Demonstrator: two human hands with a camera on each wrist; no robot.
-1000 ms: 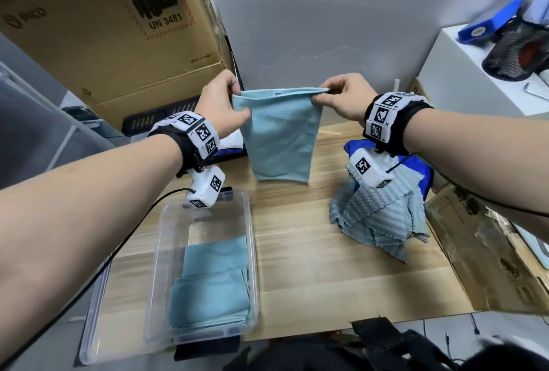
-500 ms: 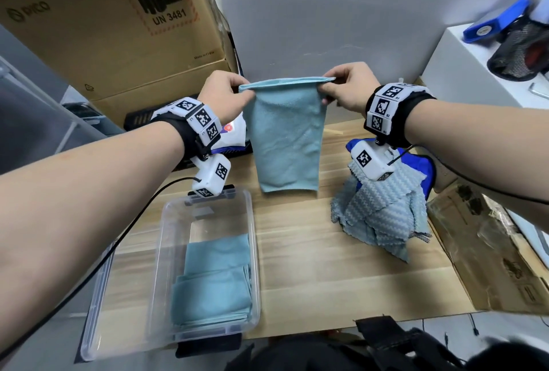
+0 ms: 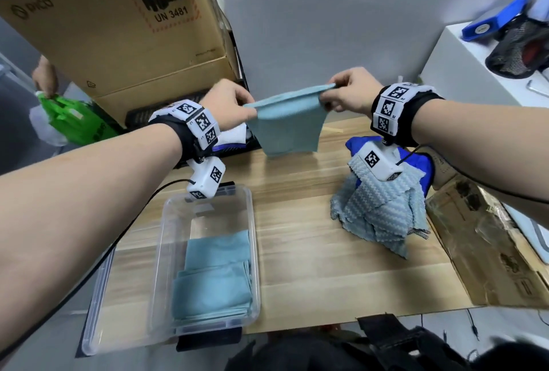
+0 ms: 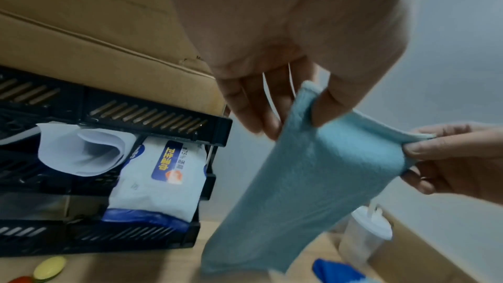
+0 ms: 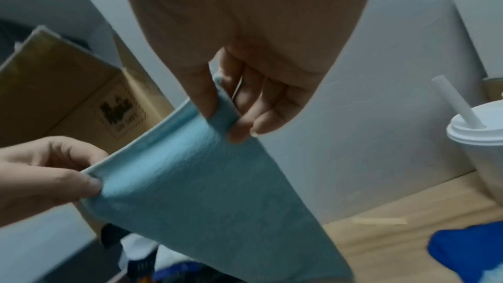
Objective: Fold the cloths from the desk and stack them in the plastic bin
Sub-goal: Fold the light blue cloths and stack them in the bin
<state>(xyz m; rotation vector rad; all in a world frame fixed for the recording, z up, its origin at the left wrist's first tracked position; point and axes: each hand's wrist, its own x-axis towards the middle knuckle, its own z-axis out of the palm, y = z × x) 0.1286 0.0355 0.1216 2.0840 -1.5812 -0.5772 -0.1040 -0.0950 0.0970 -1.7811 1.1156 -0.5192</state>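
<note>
bin (image 3: 166, 252) L on desk (image 3: 312, 252), cloth pile (image 3: 383, 213) R

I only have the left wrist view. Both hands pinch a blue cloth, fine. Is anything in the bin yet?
Observer: Yes. In the head view the clear plastic bin holds folded light blue cloths, stacked toward its near end.
Operator: More cloths left to fold?
Observer: A heap of unfolded zigzag-textured cloths lies on the desk, under the right hand's wrist camera.
Operator: Where is the held cloth relative to the bin?
Observer: The held cloth hangs between the left hand and right hand, above the desk beyond the bin's far end, not over the bin.
</note>
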